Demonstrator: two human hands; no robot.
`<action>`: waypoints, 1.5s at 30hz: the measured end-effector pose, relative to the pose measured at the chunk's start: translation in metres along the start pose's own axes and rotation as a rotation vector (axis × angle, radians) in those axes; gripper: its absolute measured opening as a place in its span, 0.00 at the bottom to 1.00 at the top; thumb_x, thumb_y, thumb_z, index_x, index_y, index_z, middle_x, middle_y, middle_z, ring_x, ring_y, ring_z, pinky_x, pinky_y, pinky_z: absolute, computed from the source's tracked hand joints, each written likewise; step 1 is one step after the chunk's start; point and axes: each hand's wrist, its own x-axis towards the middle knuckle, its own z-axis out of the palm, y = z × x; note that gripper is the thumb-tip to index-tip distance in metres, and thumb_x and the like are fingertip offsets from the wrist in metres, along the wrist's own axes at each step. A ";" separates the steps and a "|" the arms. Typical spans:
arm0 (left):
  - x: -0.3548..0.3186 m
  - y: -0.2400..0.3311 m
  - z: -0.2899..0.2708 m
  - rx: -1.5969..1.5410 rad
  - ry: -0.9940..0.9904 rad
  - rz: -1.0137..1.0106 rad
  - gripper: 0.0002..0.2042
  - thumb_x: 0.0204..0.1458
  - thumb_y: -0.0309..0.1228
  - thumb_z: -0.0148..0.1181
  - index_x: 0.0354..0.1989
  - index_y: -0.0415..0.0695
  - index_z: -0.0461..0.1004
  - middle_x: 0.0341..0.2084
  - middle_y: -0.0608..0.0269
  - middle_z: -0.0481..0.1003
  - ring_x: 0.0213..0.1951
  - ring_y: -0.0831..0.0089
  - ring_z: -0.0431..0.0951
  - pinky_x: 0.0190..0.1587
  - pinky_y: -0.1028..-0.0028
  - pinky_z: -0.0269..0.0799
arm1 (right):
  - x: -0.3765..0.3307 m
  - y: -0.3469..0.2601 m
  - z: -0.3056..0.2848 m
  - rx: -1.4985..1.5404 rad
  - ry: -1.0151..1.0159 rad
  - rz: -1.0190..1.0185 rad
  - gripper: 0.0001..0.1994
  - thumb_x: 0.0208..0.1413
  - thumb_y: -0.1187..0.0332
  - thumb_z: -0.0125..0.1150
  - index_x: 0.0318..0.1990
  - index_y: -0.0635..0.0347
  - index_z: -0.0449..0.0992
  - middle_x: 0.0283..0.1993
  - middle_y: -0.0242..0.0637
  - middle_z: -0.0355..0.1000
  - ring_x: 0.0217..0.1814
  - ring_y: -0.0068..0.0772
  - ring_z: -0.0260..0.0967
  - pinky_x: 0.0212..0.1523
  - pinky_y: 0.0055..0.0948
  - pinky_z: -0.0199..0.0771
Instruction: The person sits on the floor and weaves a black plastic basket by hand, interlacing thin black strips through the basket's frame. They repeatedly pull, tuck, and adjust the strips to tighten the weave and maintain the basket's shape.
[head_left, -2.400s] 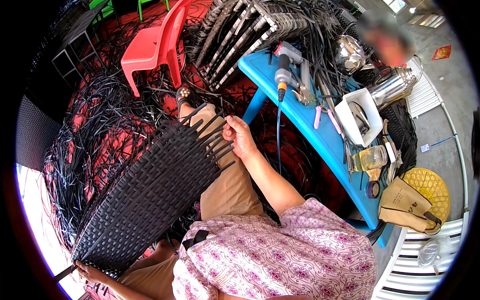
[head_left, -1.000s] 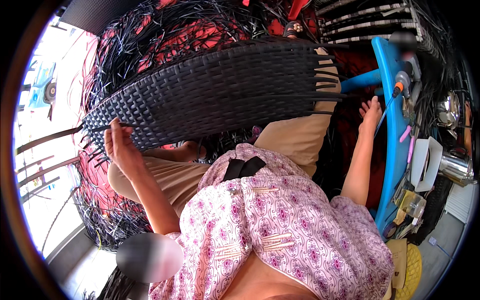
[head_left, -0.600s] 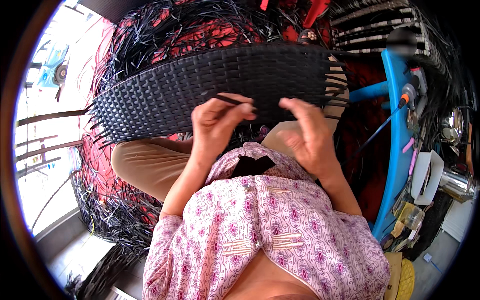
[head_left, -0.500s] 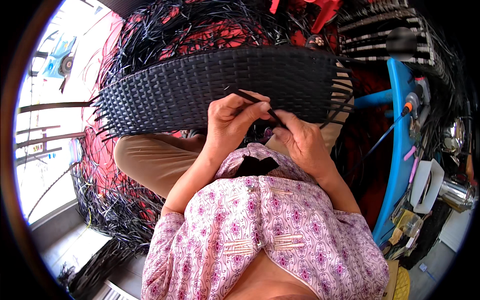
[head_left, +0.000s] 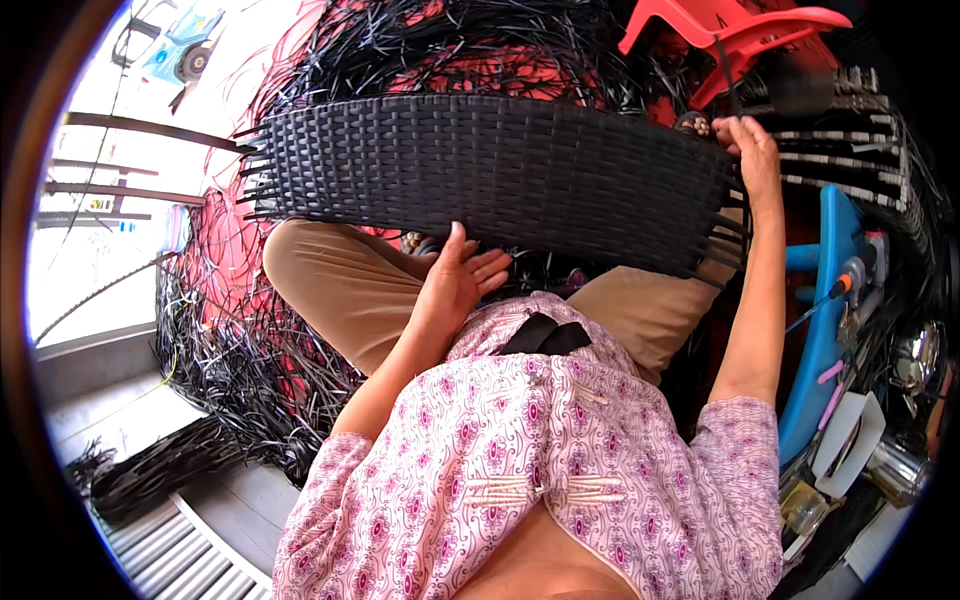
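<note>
A long black woven panel (head_left: 480,170) lies across my crossed legs, with loose strip ends sticking out at both its short sides. My left hand (head_left: 455,285) rests below the panel's near edge, thumb up and fingers stretched, holding nothing. Out at the panel's far right corner is my right hand (head_left: 755,160), its fingers pinched together. A thin black strip (head_left: 728,80) rises from those fingertips, in front of the red plastic stool. The strip's lower part is hidden by the hand.
Tangled black strips (head_left: 330,60) cover the red floor sheet beyond the panel and to the left. A red plastic stool (head_left: 740,25) stands at the far right. On the right, a blue stool (head_left: 815,330) has a screwdriver (head_left: 845,282) and a white container (head_left: 848,445) near it.
My hands, earlier together at a black strip over the panel's near middle, have parted. The right reached far right; the left dropped and opened. The view shifted, showing more of the red stool.
</note>
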 end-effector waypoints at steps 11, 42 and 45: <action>0.042 0.052 0.005 -0.101 0.100 0.193 0.35 0.62 0.59 0.42 0.68 0.44 0.54 0.66 0.49 0.58 0.64 0.47 0.61 0.65 0.42 0.51 | -0.018 0.013 0.047 0.366 0.047 0.080 0.14 0.59 0.63 0.54 0.32 0.63 0.81 0.30 0.29 0.75 0.34 0.19 0.68 0.42 0.21 0.65; 0.094 0.086 -0.062 -0.039 0.022 0.145 0.40 0.52 0.62 0.56 0.68 0.50 0.57 0.67 0.55 0.57 0.66 0.55 0.57 0.64 0.51 0.58 | -0.098 -0.013 0.075 -0.110 0.317 -0.150 0.11 0.62 0.64 0.53 0.31 0.63 0.71 0.32 0.40 0.68 0.43 0.45 0.66 0.44 0.41 0.68; 0.091 0.080 -0.052 0.051 -0.028 0.041 0.39 0.53 0.61 0.56 0.67 0.47 0.59 0.65 0.57 0.60 0.61 0.58 0.64 0.57 0.58 0.67 | -0.104 -0.004 0.071 -0.085 0.278 -0.025 0.12 0.62 0.63 0.54 0.33 0.63 0.73 0.34 0.41 0.71 0.44 0.45 0.68 0.45 0.42 0.69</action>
